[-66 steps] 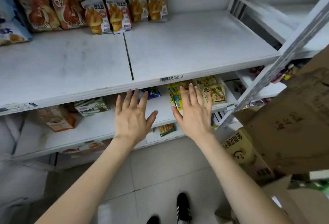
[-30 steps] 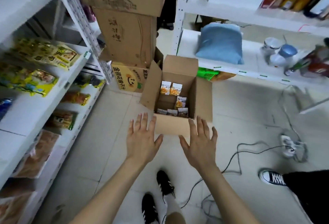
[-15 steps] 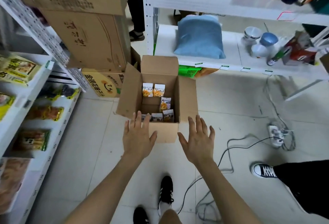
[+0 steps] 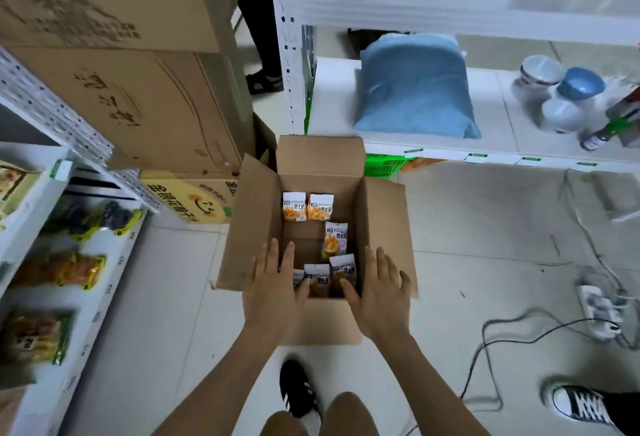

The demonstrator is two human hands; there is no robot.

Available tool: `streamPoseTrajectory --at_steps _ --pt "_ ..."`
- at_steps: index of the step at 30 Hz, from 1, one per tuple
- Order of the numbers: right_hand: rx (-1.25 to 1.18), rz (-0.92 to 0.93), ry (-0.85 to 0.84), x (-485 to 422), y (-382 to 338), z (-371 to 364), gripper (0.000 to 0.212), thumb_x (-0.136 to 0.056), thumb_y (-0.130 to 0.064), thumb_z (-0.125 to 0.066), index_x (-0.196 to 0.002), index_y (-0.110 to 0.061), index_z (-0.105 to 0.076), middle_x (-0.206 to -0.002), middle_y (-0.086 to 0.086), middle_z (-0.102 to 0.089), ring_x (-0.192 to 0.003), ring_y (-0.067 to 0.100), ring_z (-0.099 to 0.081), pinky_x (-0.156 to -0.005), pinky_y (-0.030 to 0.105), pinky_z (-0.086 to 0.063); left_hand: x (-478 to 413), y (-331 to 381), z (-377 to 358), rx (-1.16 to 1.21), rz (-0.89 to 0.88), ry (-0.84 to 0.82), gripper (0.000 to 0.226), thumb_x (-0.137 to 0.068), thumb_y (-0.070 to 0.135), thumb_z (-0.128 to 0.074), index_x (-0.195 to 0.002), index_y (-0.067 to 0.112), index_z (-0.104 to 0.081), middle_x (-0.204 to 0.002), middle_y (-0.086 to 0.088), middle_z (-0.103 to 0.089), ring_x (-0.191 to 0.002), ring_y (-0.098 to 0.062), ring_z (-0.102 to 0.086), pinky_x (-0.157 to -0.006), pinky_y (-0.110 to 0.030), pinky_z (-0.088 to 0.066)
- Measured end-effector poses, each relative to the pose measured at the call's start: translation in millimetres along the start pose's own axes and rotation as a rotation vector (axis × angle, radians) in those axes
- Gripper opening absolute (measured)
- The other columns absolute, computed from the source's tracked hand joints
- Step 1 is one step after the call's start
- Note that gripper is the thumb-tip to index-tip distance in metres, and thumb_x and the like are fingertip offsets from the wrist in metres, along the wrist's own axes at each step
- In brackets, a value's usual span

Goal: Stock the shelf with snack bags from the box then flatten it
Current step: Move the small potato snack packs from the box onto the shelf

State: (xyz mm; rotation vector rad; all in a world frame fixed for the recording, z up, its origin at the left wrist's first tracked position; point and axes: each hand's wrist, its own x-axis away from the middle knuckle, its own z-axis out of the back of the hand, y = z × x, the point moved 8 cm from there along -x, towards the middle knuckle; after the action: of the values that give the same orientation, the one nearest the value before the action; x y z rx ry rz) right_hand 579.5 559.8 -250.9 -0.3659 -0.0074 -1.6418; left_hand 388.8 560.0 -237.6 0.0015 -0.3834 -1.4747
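Both the left hand [image 4: 275, 292] and right hand [image 4: 379, 292] hover released over the box [image 4: 384, 224], likely about to grasp snack bags [image 4: 320, 279].

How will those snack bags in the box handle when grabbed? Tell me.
Probably light: the snack bags are small and lie loosely in the cardboard box. Likely soft rather than stiff, since they slump at differing angles. Their film looks smooth and may be slippery, so several grabbed together could slide apart.
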Motion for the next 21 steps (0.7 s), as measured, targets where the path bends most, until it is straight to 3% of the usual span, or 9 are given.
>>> streamPoseTrajectory --at_steps 4,6,13,16,18,21 --pt "0.003 0.009 -0.068 -67 2 -53 0.076 -0.095 -0.064 -0.029 -0.155 -0.018 -0.022 -0.161 0.008 -0.025 -0.147 0.027 -0.026 -0.115 0.049 -0.025 -67 -12 -47 -0.025 0.008 -0.016 0.075 -0.096 0.056 -0.041 -0.156 0.026 -0.01 -0.164 -0.007 -0.011 -0.15 -0.026 -0.014 -0.118 -0.04 -0.021" --pt "0.003 0.002 -0.034 -99 5 -74 0.077 -0.094 -0.064 -0.031 -0.155 -0.018 -0.022 -0.161 0.008 -0.026 -0.147 0.027 -0.026 -0.115 0.05 -0.024 -98 -20 -76 -0.034 0.022 -0.03 0.075 -0.097 0.058 -0.036 -0.156 0.026 -0.004 -0.165 -0.006 -0.007 -0.151 -0.024 -0.01 -0.119 -0.039 -0.02" --pt "0.016 0.018 -0.045 -207 20 -183 0.092 -0.081 -0.069 -0.001 -0.156 -0.02 -0.019 -0.162 0.007 -0.022 -0.148 0.025 -0.023 -0.115 0.047 -0.024 -205 -46 -188 -0.014 0.026 -0.025 0.076 -0.097 0.057 -0.036 -0.156 0.024 -0.004 -0.164 -0.008 -0.008 -0.151 -0.024 -0.006 -0.12 -0.038 -0.016" --pt "0.029 0.027 -0.049 -245 28 -233 0.095 -0.078 -0.07 0.003 -0.156 -0.02 -0.017 -0.162 0.007 -0.022 -0.148 0.025 -0.022 -0.115 0.047 -0.025 -248 -59 -239 -0.014 0.028 -0.021 0.077 -0.096 0.058 -0.036 -0.156 0.023 -0.004 -0.164 -0.008 -0.009 -0.151 -0.024 -0.005 -0.121 -0.037 -0.012" --pt "0.062 0.022 -0.074 -272 33 -266 0.093 -0.08 -0.073 0.0 -0.156 -0.021 -0.012 -0.163 0.006 -0.017 -0.149 0.023 -0.019 -0.116 0.046 -0.022 -275 -70 -271 -0.01 0.043 -0.018 0.077 -0.096 0.059 -0.037 -0.156 0.022 -0.006 -0.164 -0.008 -0.01 -0.151 -0.024 -0.006 -0.121 -0.037 -0.013" --pt "0.066 0.014 -0.122 -314 39 -315 0.085 -0.09 -0.073 -0.022 -0.157 -0.022 -0.005 -0.165 0.004 -0.011 -0.15 0.022 -0.013 -0.117 0.046 -0.018 -313 -87 -319 0.018 0.083 -0.015 0.078 -0.096 0.057 -0.039 -0.156 0.022 -0.003 -0.164 -0.008 -0.009 -0.151 -0.025 -0.006 -0.121 -0.037 -0.014"
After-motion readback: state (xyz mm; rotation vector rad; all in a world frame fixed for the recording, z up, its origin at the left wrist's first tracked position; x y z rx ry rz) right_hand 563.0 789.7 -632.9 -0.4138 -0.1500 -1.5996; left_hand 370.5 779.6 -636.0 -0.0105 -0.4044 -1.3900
